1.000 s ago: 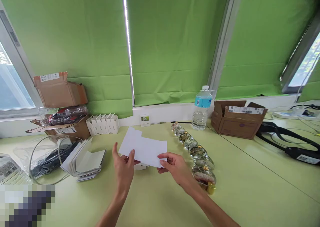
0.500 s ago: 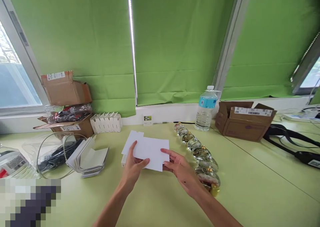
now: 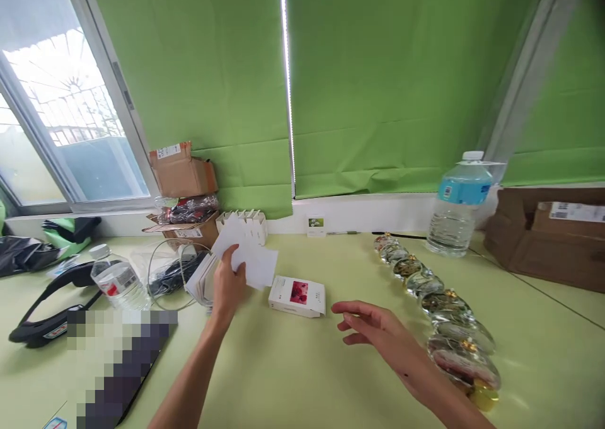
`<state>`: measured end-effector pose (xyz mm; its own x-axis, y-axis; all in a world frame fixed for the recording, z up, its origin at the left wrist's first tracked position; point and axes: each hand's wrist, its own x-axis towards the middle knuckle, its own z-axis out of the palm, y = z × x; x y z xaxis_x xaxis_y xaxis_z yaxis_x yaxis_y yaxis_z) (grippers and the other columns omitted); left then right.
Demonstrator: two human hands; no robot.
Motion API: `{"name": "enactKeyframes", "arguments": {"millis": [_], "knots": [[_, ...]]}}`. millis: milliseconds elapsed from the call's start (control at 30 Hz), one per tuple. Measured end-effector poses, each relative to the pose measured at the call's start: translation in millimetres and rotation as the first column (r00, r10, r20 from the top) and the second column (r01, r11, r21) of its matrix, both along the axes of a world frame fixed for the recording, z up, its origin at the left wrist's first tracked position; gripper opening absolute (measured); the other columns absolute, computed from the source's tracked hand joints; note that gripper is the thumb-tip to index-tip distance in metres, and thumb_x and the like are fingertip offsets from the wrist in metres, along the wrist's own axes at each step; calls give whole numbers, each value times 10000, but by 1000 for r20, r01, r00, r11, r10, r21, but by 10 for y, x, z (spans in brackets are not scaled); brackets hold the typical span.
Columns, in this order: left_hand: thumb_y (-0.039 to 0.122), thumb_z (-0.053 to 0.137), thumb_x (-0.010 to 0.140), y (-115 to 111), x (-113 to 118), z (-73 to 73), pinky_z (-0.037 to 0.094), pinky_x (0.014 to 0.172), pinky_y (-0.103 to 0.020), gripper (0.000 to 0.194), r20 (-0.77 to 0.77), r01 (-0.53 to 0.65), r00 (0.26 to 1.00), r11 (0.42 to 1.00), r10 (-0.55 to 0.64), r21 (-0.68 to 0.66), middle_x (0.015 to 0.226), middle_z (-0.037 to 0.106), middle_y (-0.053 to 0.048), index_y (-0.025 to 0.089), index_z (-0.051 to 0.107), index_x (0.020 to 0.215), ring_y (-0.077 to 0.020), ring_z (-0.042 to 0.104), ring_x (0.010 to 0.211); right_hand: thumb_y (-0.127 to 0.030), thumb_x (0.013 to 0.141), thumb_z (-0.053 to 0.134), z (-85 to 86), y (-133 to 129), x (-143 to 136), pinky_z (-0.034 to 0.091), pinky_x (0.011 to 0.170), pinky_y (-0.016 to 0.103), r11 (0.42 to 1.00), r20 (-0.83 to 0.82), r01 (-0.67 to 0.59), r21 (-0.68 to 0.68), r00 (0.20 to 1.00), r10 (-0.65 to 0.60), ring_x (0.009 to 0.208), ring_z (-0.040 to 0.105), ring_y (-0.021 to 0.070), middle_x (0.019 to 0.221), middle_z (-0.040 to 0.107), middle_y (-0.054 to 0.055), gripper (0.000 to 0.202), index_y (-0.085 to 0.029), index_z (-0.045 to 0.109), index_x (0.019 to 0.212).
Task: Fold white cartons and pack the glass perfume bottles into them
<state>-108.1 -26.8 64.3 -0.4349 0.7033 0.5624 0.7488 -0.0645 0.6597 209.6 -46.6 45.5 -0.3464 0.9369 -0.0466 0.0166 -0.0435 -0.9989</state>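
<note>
My left hand (image 3: 230,284) grips a blank white card (image 3: 255,262) between thumb and fingers, holding it up over the table at centre left. Just behind that hand is a stack of folded white cards (image 3: 202,281), partly hidden by it. A small white box (image 3: 297,295) with a red flower picture lies flat on the table between my hands. To the right of this box, my right hand (image 3: 371,328) hovers with its fingers apart and nothing in them. A row of clear, shiny rounded packs (image 3: 439,303) with gold ties runs along beside my right forearm.
Several white boxes (image 3: 258,227) stand by the wall near stacked cardboard boxes (image 3: 182,174). A large water bottle (image 3: 456,211) and an open brown carton (image 3: 548,240) are at the back right. On the left lie a smaller bottle (image 3: 120,278), a cable and a black headset (image 3: 45,322).
My left hand has carried the white card left toward the stack. My right hand has let go of it and moved right. The small box is now uncovered; the view has turned left.
</note>
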Motion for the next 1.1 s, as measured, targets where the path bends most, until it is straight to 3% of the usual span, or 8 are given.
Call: {"name": "enactKeyframes", "arguments": {"millis": [133, 300, 500, 667, 967, 1100], "knots": [[285, 450, 880, -211, -434, -94, 441, 882, -439, 390, -268, -222, 935, 973, 231, 64, 1084, 623, -124, 213, 505, 1260, -302, 560, 1057, -510, 780, 653, -97, 34, -27, 559, 785, 397, 996, 26, -81, 41, 996, 80, 903, 623, 252, 992, 683, 95, 396, -199, 728, 1015], [315, 462, 883, -296, -673, -188, 401, 944, -475, 350, -307, -358, 878, 929, 368, 90, 923, 654, -85, 207, 548, 1205, -311, 533, 1061, -520, 824, 600, -132, 19, -48, 555, 788, 368, 987, 97, -145, 63, 986, 138, 888, 621, 235, 994, 679, 95, 411, -189, 718, 1037], [199, 502, 832, -218, -782, -267, 464, 899, -395, 362, -350, -281, 903, 959, 249, -43, 1061, 630, -106, 196, 567, 1188, -284, 529, 1095, -507, 851, 574, -131, 1, -36, 549, 804, 358, 978, 149, -204, 54, 970, 194, 908, 619, 229, 1029, 673, 94, 408, -181, 707, 1058], [217, 529, 827, -203, -816, -345, 451, 958, -414, 381, -392, -250, 895, 967, 212, -47, 1171, 589, -113, 203, 562, 1206, -289, 486, 1170, -509, 855, 565, -180, 20, -35, 546, 812, 353, 975, 165, -217, 44, 964, 207, 911, 614, 222, 1043, 668, 93, 410, -182, 703, 1061], [120, 495, 820, -230, -826, -363, 390, 1056, -407, 403, -498, -177, 857, 983, 131, -47, 1232, 583, -89, 212, 581, 1202, -268, 443, 1241, -537, 844, 556, -170, 12, -52, 548, 810, 349, 975, 210, -214, 62, 958, 197, 913, 618, 226, 1058, 667, 108, 445, -172, 707, 1050], [150, 499, 833, -246, -846, -365, 389, 1058, -406, 382, -510, -166, 849, 986, 138, -10, 1309, 538, -73, 220, 577, 1200, -264, 447, 1243, -540, 832, 566, -178, 8, -45, 551, 802, 350, 975, 223, -210, 72, 956, 189, 900, 625, 231, 986, 675, 105, 457, -170, 708, 1058]]}}
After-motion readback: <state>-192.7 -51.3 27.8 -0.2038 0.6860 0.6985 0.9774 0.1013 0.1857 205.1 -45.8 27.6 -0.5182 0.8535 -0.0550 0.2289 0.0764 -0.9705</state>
